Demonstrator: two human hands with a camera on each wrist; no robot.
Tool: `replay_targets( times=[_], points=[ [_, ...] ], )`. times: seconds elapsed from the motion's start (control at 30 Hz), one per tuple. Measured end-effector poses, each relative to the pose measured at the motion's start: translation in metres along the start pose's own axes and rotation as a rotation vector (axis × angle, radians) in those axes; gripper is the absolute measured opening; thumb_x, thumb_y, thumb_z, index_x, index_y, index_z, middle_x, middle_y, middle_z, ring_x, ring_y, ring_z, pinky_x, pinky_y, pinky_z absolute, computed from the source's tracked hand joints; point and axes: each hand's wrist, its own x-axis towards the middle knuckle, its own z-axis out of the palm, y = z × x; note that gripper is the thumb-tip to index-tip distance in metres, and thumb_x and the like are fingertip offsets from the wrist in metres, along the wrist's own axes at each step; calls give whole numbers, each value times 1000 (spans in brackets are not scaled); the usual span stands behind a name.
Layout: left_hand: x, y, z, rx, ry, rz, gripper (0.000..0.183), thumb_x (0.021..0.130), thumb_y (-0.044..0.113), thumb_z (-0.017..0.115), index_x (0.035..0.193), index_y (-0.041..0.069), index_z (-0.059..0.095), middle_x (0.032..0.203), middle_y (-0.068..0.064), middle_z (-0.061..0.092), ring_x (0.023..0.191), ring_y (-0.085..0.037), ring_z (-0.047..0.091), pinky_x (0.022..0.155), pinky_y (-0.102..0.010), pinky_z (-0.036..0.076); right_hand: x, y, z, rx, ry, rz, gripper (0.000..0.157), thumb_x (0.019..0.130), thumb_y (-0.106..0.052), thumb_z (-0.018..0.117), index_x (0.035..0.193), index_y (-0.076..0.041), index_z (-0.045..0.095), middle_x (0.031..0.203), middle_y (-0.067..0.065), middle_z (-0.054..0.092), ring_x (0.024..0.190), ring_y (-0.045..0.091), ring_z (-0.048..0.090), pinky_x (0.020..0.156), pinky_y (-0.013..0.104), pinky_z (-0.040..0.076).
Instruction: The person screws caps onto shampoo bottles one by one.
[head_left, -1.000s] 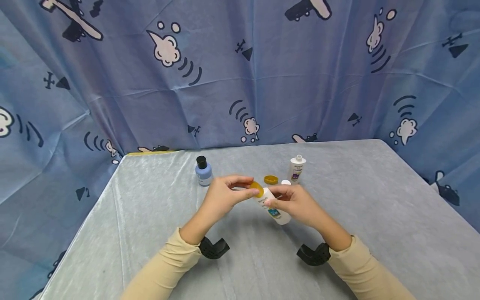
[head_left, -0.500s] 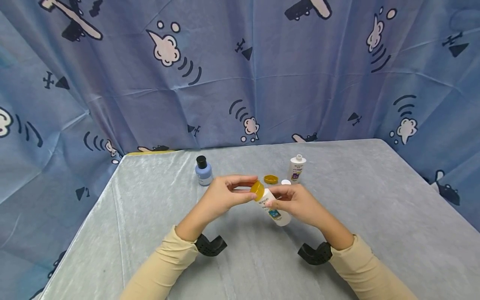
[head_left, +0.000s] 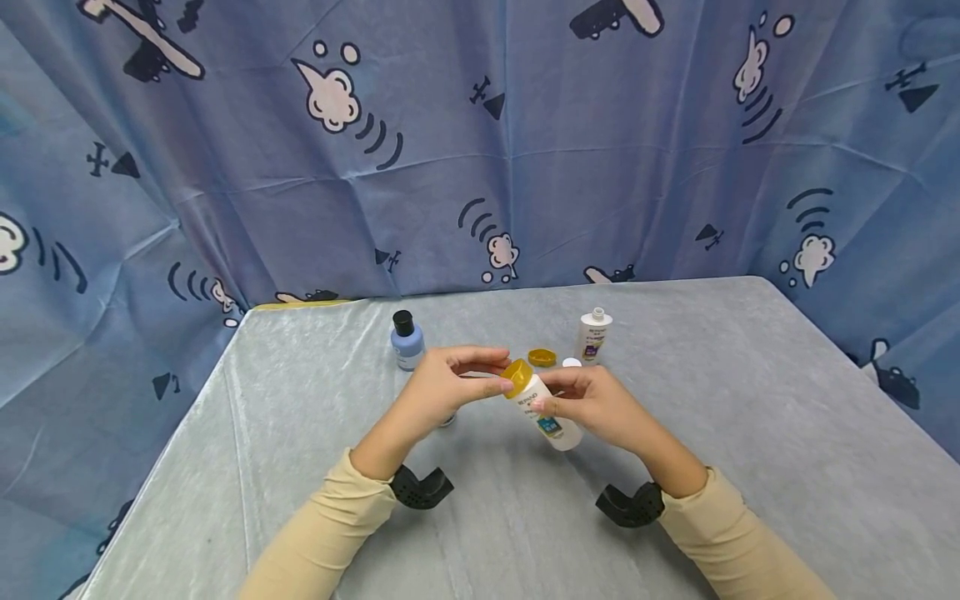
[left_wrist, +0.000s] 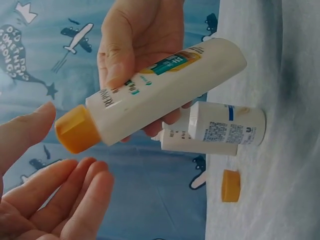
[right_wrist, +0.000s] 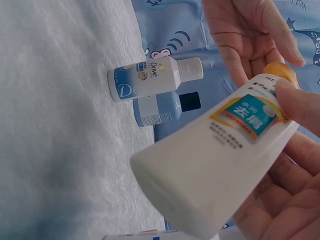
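"What frames the scene?"

"A patterned blue curtain (head_left: 435,167) behind a cloth-covered table (head_left: 300,467)."

"And the hands?"

"The right hand (head_left: 597,408) grips a white bottle (right_wrist: 200,170) tilted above the table; the left hand (head_left: 450,383) is spread around its yellow cap (left_wrist: 77,129), contact between them hard to make out."

"Anything smaller?"

"A second cap (head_left: 542,357) lies on the table."
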Motion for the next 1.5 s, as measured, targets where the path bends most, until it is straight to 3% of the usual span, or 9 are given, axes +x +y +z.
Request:
replay_targets(
  times=[0.23,0.47,0.6,0.9,1.2,1.5],
  points=[
    [1,-3,3,46,20,0,34,82,10,81,115,4,74,109,-13,75,99,-14,68,88,-28,57,0,1,1,20,-13,-8,35,91,-6,69,121,12,64,109,26,70,89,8,68,77,25,59],
    [1,-5,2,73,-22,28,34,84,12,79,117,6,73,111,-13,74,91,-15,70,85,-29,59,0,1,0,28,-22,-6,34,91,-6,69,120,12,65,109,26,70,89,8,67,77,25,59],
    [1,-4,0,64,-61,38,34,86,13,77,119,6,72,118,-13,72,93,-15,71,87,-30,59,-1,1,-1,27,-33,-7,33,91,-7,69,119,11,66,106,24,71,88,8,66,77,26,59],
    [0,-4,-1,54,-128,69,34,89,6,71,122,2,70,128,-16,67,110,-26,70,92,-32,58,0,1,-2,32,-58,13,36,90,-8,70,121,10,65,108,24,71,89,9,67,79,27,58],
    [-1,-3,-3,11,-117,74,39,89,8,73,127,0,66,130,-16,67,114,-27,69,95,-33,57,0,2,-2,24,-49,15,36,91,-10,70,120,10,65,107,23,71,88,8,67,78,28,58],
    [0,-4,-4,44,-138,100,34,91,4,68,125,-1,67,130,-17,66,111,-27,69,94,-32,57,1,2,-4,43,-61,12,37,90,-9,71,121,9,65,109,25,71,88,10,68,79,29,58]
  ],
)
